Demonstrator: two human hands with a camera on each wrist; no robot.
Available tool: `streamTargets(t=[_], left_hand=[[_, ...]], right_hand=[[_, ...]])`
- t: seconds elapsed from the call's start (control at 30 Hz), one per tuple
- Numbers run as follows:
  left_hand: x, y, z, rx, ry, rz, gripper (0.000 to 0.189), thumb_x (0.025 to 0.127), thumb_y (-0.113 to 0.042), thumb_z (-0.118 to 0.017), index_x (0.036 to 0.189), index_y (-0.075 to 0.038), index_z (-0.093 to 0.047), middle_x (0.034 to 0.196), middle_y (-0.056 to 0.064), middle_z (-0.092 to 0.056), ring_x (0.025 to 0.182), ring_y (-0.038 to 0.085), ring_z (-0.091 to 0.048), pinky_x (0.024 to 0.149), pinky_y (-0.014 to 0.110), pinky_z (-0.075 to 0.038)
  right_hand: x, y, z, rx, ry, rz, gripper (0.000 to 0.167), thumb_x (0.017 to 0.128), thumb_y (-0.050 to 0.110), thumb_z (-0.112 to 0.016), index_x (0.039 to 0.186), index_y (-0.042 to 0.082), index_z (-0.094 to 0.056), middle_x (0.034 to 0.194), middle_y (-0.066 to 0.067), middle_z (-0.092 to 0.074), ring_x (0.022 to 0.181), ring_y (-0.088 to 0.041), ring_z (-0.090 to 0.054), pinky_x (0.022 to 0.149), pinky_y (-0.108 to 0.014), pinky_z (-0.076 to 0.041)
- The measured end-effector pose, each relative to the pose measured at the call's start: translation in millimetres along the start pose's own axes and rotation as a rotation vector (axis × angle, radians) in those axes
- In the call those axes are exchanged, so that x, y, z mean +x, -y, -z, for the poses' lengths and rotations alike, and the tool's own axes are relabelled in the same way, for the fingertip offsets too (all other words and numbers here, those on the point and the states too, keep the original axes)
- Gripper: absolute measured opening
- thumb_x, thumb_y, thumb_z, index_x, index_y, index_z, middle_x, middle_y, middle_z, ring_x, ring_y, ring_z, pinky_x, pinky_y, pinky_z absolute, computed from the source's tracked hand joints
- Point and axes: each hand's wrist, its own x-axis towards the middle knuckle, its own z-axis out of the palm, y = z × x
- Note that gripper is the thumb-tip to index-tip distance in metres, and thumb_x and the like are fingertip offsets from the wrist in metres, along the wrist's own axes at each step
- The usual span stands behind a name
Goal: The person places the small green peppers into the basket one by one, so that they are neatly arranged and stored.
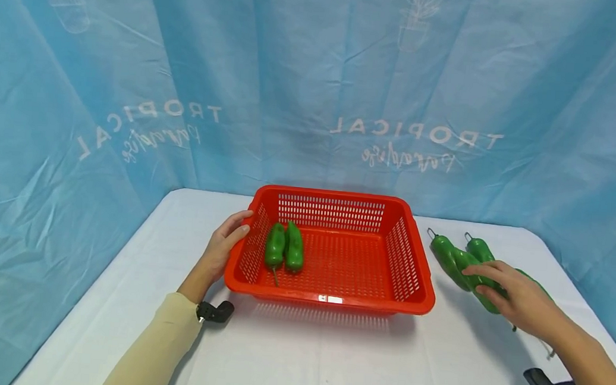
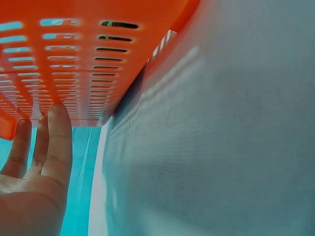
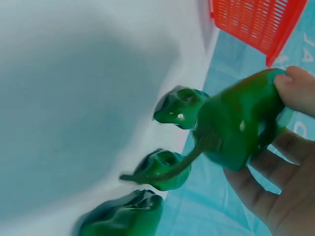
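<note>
My left hand (image 1: 220,249) is at the left rim of a red plastic basket (image 1: 327,301). Its straight fingers (image 2: 60,132) touch the slotted outer wall in the left wrist view. Inside the basket, two green peppers (image 1: 294,248) lie side by side near the left wall. Off to the right, my right hand (image 1: 526,300) holds a long green pepper (image 3: 241,123) between thumb and fingers, its stem pointing away from the palm. Below it, several more green peppers (image 1: 445,256) lie on the table, partly hidden by that hand.
A white cloth covers the table (image 1: 274,363). Blue printed curtains (image 1: 305,85) hang behind it and along both sides. Black wrist devices (image 1: 216,311) are strapped to both wrists. The basket's right wall stands close to the loose peppers.
</note>
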Motion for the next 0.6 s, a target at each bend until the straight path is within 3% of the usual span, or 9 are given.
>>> streamTargets(t=[0.23,0.6], left_hand=[[-1.5,0.7,-0.4,0.019,-0.010,0.000,0.048,0.103,-0.028,-0.048,0.150,-0.020,-0.039,0.151,0.011,-0.042,0.118,0.014,-0.057,0.091,0.026,-0.058],[-2.3,-0.3,-0.3,0.005,-0.012,0.009,0.049,0.102,-0.029,-0.050,0.149,-0.022,-0.039,0.151,0.009,-0.042,0.118,0.015,-0.057,0.091,0.029,-0.058]], right_hand=[[2.9,5.5,4.5,0.136,0.044,-0.077,0.047,0.079,0.002,-0.077,0.121,0.022,-0.065,0.107,-0.005,-0.065,0.087,0.005,-0.047,0.058,-0.022,-0.047],[9.8,11.9,8.3,0.247,0.120,-0.127,0.062,0.083,0.003,-0.074,0.138,0.016,-0.050,0.122,-0.016,-0.061,0.084,0.004,-0.047,0.054,-0.020,-0.045]])
